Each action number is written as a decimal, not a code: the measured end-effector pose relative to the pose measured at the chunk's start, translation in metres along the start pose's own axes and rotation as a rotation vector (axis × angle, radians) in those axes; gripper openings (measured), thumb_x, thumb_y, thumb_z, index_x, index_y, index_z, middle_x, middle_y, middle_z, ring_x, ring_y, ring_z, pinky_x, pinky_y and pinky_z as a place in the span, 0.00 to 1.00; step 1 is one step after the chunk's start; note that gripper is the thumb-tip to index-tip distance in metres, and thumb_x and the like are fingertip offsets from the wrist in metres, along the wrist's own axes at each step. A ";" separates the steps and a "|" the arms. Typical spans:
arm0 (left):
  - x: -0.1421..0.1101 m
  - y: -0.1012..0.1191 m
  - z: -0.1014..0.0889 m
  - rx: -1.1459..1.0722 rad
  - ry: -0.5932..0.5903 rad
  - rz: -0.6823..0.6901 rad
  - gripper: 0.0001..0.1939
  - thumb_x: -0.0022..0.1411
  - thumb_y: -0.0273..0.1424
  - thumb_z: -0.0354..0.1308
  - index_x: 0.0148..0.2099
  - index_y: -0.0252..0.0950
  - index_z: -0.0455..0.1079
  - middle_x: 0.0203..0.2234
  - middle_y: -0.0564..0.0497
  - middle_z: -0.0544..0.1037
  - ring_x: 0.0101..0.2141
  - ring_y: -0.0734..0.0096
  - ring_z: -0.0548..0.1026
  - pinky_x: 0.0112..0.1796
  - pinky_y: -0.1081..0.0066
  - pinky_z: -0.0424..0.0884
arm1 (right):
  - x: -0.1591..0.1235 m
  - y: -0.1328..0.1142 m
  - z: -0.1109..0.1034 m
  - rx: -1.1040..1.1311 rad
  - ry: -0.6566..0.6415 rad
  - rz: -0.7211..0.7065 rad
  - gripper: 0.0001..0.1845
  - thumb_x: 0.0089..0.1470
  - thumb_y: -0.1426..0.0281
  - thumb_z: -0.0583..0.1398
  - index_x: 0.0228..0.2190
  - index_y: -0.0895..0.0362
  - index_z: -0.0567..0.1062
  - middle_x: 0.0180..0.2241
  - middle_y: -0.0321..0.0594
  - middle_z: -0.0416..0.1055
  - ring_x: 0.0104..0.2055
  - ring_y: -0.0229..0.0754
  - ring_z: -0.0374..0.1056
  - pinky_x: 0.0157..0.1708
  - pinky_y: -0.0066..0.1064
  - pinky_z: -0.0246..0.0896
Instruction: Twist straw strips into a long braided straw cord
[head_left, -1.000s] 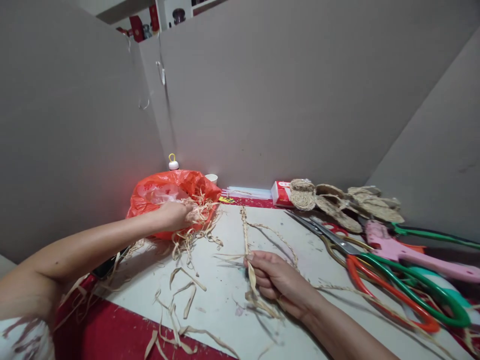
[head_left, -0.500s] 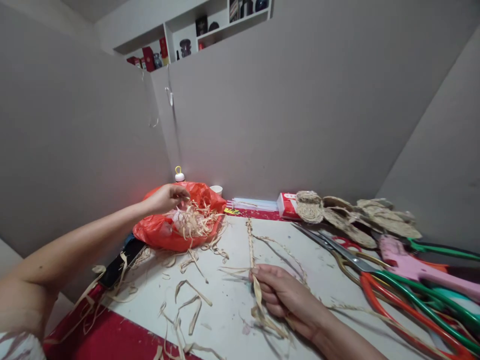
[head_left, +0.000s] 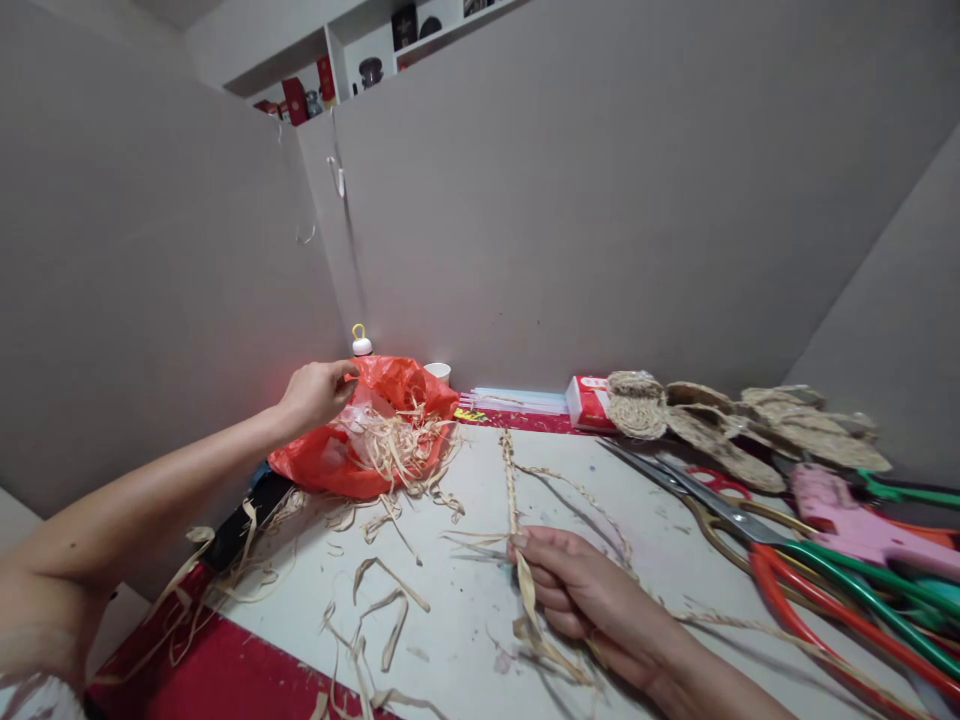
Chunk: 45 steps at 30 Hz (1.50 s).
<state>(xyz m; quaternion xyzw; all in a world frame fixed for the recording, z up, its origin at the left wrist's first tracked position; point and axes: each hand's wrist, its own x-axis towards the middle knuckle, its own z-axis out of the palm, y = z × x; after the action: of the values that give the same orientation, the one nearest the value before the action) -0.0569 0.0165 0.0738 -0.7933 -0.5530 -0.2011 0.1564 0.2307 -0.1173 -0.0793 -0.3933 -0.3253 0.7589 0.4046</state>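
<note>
My right hand point(head_left: 585, 585) is closed in a pinch on a thin straw braid point(head_left: 512, 490), whose finished length runs away from me over the white board. Loose strands stick out left of the fingertips, and a broad pale strip point(head_left: 527, 590) hangs below them. At the near left rim of a red plastic bag point(head_left: 322, 462), my left hand point(head_left: 319, 393) is held up with fingers curled together; what they hold, if anything, cannot be made out. Inside the open bag lies a tangle of pale straw strips point(head_left: 405, 440).
Loose straw strips point(head_left: 390, 630) litter the white board point(head_left: 450, 600). On the right are large scissors point(head_left: 739, 525), a pink glue gun point(head_left: 832, 515) and woven straw slippers point(head_left: 705, 425). A red and white box point(head_left: 589, 402), plastic sticks point(head_left: 517, 400) and a white cup point(head_left: 439, 372) line the wall.
My left hand has drawn back slightly left and up from the straw in the bag. My right hand keeps its hold on the braid. The view has shifted a little.
</note>
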 end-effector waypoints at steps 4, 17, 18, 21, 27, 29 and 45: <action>-0.009 0.013 0.004 -0.043 0.077 0.203 0.18 0.59 0.27 0.49 0.50 0.40 0.69 0.44 0.48 0.75 0.29 0.76 0.72 0.30 0.74 0.65 | -0.001 -0.002 0.002 -0.005 0.008 -0.002 0.21 0.43 0.60 0.66 0.22 0.56 0.58 0.12 0.20 0.43 0.15 0.24 0.30 0.13 0.19 0.23; -0.020 0.032 0.046 -0.130 -0.444 0.591 0.11 0.59 0.27 0.51 0.25 0.33 0.68 0.22 0.51 0.70 0.22 0.78 0.65 0.25 0.75 0.58 | -0.001 -0.001 0.003 -0.009 -0.004 -0.006 0.22 0.43 0.60 0.66 0.22 0.55 0.57 0.12 0.19 0.43 0.15 0.24 0.30 0.13 0.20 0.23; -0.017 0.030 0.043 -0.225 -0.449 0.532 0.11 0.59 0.28 0.52 0.24 0.33 0.68 0.20 0.52 0.69 0.21 0.79 0.64 0.24 0.75 0.57 | -0.001 -0.001 0.003 -0.011 -0.004 -0.006 0.22 0.43 0.60 0.65 0.22 0.55 0.57 0.12 0.19 0.43 0.15 0.24 0.30 0.13 0.20 0.23; -0.009 0.026 0.024 -0.588 -0.511 0.245 0.13 0.60 0.35 0.53 0.28 0.33 0.70 0.16 0.55 0.66 0.17 0.81 0.61 0.21 0.77 0.55 | -0.001 -0.002 0.003 -0.018 -0.002 -0.006 0.22 0.43 0.60 0.65 0.22 0.55 0.57 0.12 0.20 0.43 0.15 0.24 0.30 0.13 0.20 0.22; -0.005 0.025 -0.001 -1.127 -0.704 -0.123 0.13 0.55 0.38 0.60 0.36 0.33 0.73 0.22 0.52 0.74 0.15 0.84 0.59 0.18 0.77 0.56 | -0.001 -0.001 0.001 -0.022 0.007 -0.003 0.21 0.43 0.59 0.66 0.22 0.56 0.59 0.13 0.20 0.43 0.15 0.24 0.30 0.13 0.19 0.23; -0.008 0.028 0.000 -1.209 -0.739 -0.188 0.11 0.53 0.35 0.61 0.38 0.33 0.73 0.27 0.50 0.76 0.15 0.85 0.60 0.17 0.77 0.55 | -0.001 0.000 0.000 -0.026 -0.006 -0.007 0.21 0.44 0.59 0.65 0.23 0.56 0.60 0.13 0.20 0.42 0.15 0.24 0.30 0.13 0.19 0.23; -0.021 0.041 -0.002 -0.614 -0.304 0.247 0.14 0.60 0.38 0.52 0.33 0.34 0.73 0.24 0.50 0.75 0.24 0.77 0.69 0.24 0.76 0.63 | 0.000 0.000 0.000 -0.018 -0.008 -0.005 0.19 0.46 0.60 0.64 0.23 0.56 0.59 0.13 0.20 0.43 0.15 0.25 0.30 0.13 0.19 0.23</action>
<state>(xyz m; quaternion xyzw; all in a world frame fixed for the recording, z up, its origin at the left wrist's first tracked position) -0.0248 -0.0157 0.0642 -0.8850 -0.3838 -0.2169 -0.1499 0.2304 -0.1174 -0.0797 -0.3929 -0.3347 0.7565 0.4016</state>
